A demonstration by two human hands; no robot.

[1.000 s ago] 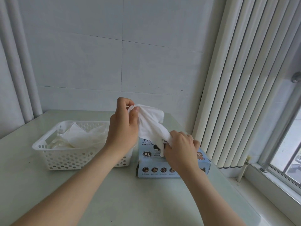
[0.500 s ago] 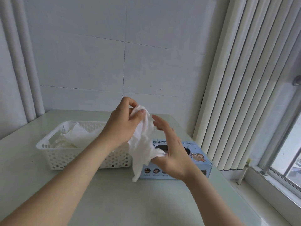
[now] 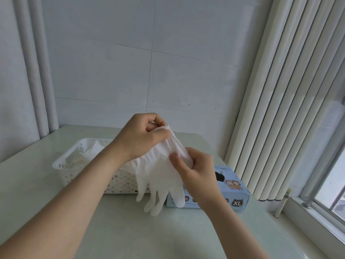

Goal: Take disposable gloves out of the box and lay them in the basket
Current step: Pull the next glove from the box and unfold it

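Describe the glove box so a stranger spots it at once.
Start at the vertical blinds on the right and drop to the pale table below. The box lies there, right of the white basket, partly behind the right hand. Alone it is light blue, with cartoon figures on top and XL in front.

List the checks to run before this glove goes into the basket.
1. The glove is clear of the box: ok, it hangs spread out in front of it.
2. The left hand pinches the cuff: ok.
3. The right hand holds the glove's edge: ok.
4. The basket stands left of the box, open side up: ok.
5. Room in the basket: cannot tell; white gloves lie in it and the left forearm hides part.
6. Only one glove in hand: cannot tell.
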